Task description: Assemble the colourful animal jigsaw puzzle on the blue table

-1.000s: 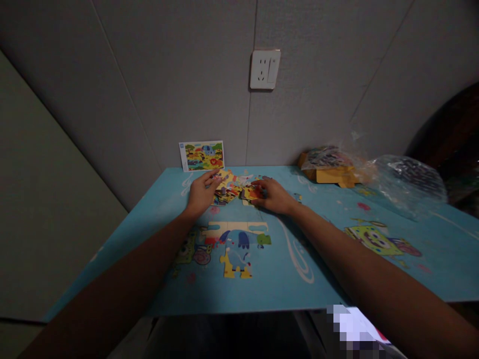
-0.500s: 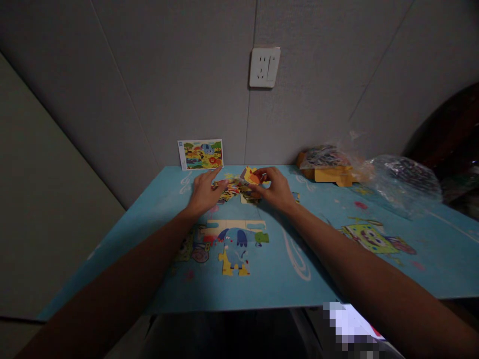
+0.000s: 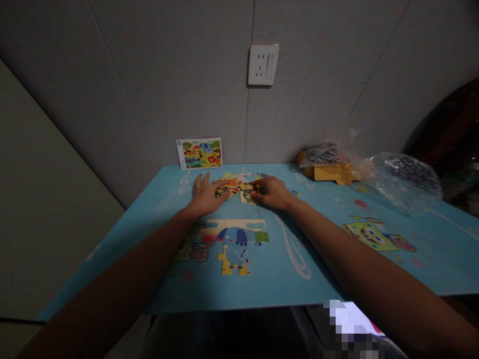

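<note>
A pile of loose puzzle pieces (image 3: 228, 187) lies near the back of the blue table. My left hand (image 3: 205, 196) rests at its left side, fingers spread, thumb and forefinger touching the pieces. At the pile's right side, my right hand (image 3: 275, 193) has its fingertips pinched on a puzzle piece, mostly hidden by the fingers. Just left of those fingertips is a pale-edged piece (image 3: 244, 196). Closer to me, a joined part of the puzzle (image 3: 235, 244) shows a blue elephant, with a straight pale border along its far side.
A picture card (image 3: 200, 153) of the animal scene leans against the wall at the back left. On the right are an orange package (image 3: 333, 173) and crumpled clear plastic (image 3: 404, 182). The table (image 3: 149, 279) has printed cartoon figures. A socket (image 3: 263, 65) is on the wall.
My right hand has lowered to the pile, and the orange and yellow piece it held up no longer shows there. My left hand's fingers have shifted slightly, uncovering more of the pile.
</note>
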`<control>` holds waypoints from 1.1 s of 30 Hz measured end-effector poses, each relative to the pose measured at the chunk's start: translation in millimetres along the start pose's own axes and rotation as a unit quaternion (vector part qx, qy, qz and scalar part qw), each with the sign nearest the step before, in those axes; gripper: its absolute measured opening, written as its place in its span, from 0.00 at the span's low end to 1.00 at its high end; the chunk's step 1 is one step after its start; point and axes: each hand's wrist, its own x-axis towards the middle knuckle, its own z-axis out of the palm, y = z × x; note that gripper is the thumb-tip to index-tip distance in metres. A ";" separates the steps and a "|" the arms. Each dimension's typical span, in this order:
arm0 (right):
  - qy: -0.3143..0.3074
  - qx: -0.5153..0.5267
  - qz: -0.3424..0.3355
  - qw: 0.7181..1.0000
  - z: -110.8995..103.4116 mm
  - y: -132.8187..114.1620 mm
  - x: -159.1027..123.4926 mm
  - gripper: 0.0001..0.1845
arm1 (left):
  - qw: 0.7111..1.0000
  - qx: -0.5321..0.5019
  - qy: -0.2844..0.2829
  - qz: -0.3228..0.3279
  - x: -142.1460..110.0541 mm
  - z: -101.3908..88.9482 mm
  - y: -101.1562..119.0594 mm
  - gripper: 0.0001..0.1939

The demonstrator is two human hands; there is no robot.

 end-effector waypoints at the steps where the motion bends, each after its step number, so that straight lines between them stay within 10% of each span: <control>1: 0.006 0.007 0.006 1.000 -1.2 1.6 0.3 0.21 | 1.000 0.006 -0.005 -0.014 0.1 0.5 -1.7 0.24; 7: 0.109 0.083 0.041 0.990 -9.9 1.8 1.0 0.21 | 0.996 -0.021 -0.018 0.082 -3.6 -4.4 0.8 0.30; 12: 0.143 0.152 -0.084 0.974 -10.1 -8.4 -4.2 0.24 | 0.975 -0.076 -0.079 0.192 -10.6 -12.2 16.2 0.35; 17: 0.047 0.074 -0.074 0.993 0.5 -7.4 -4.2 0.42 | 0.989 -0.062 -0.017 0.134 -9.3 -13.2 19.3 0.26; 22: -0.039 0.021 -0.007 0.999 0.0 0.6 -1.6 0.34 | 0.998 0.006 -0.044 0.052 -4.2 -8.4 7.2 0.24; 33: 0.078 0.010 0.017 0.997 -10.9 8.1 0.1 0.25 | 0.994 0.008 -0.080 0.069 -2.6 -2.5 1.9 0.27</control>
